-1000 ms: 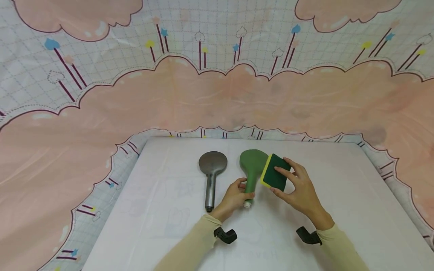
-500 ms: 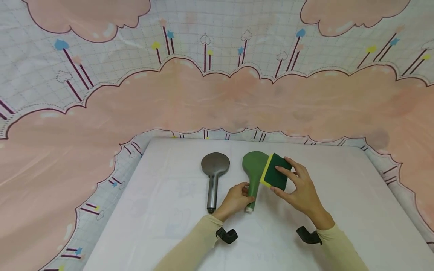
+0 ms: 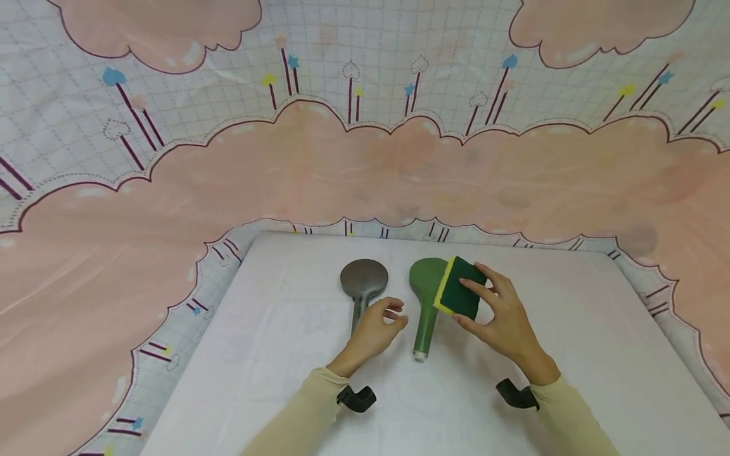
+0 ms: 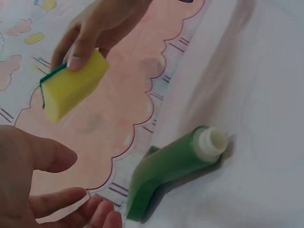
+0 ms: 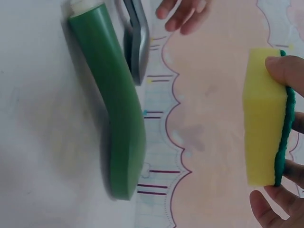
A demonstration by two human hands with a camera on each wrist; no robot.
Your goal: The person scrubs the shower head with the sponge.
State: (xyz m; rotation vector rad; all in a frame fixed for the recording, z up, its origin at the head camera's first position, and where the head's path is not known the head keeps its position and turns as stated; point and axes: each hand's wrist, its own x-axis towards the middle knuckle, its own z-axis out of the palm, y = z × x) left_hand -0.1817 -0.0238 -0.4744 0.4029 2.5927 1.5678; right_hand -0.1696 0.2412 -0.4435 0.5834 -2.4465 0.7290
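Observation:
A green shower head (image 3: 426, 297) lies on the white table, its white threaded end (image 4: 212, 143) toward the person. To its left is a grey shower head (image 3: 364, 278), its handle partly hidden behind my left hand (image 3: 376, 329). That hand holds nothing; its fingers are loosely bent in the air, apart from the green handle. My right hand (image 3: 504, 316) pinches a sponge (image 3: 463, 288) between thumb and fingers, above the table and beside the green head. The sponge has a yellow foam side (image 5: 263, 118) and a dark green scouring side.
The white table (image 3: 256, 342) bears both shower heads. Behind it hangs a peach and white patterned cloth (image 3: 399, 171), which also shows along the table's sides. A black wrist device (image 3: 356, 399) sits at the left cuff, another (image 3: 516, 394) at the right.
My left hand has let go of the green shower head's handle and moved left, toward the grey one. The right hand keeps its grip on the sponge, almost still. The head view has shifted slightly.

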